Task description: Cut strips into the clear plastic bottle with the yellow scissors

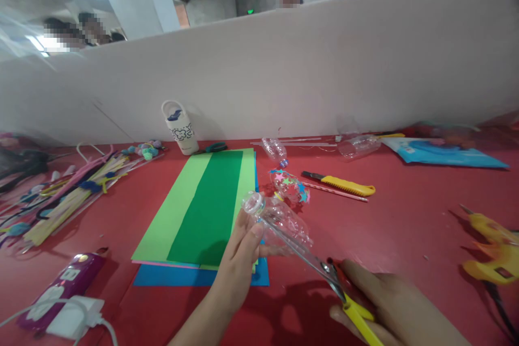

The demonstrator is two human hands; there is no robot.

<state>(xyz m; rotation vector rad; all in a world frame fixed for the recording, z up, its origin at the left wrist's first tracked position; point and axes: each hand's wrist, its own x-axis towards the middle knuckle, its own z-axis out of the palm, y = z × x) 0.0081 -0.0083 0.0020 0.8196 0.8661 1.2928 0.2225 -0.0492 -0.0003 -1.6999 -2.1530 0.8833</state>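
Note:
A clear plastic bottle (286, 221) lies tilted in my left hand (242, 248), its open neck pointing up and left. My left fingers wrap round the bottle just below the neck. In my right hand (385, 297) is a pair of scissors (324, 269) with yellow and red handles. The long metal blades reach up and left to the bottle's shoulder, near my left thumb. Whether the blades cut into the plastic I cannot tell. Right behind the bottle lies a clear bottle piece decorated with coloured stars (290, 185).
Green paper sheets (206, 211) lie left of centre. A yellow utility knife (344, 184) and striped straw are beyond the bottle. At right sits a yellow glue gun (494, 248); at left, a purple power strip (65, 286) and craft sticks (77, 194). A white tumbler (182, 132) stands by the partition (259, 75).

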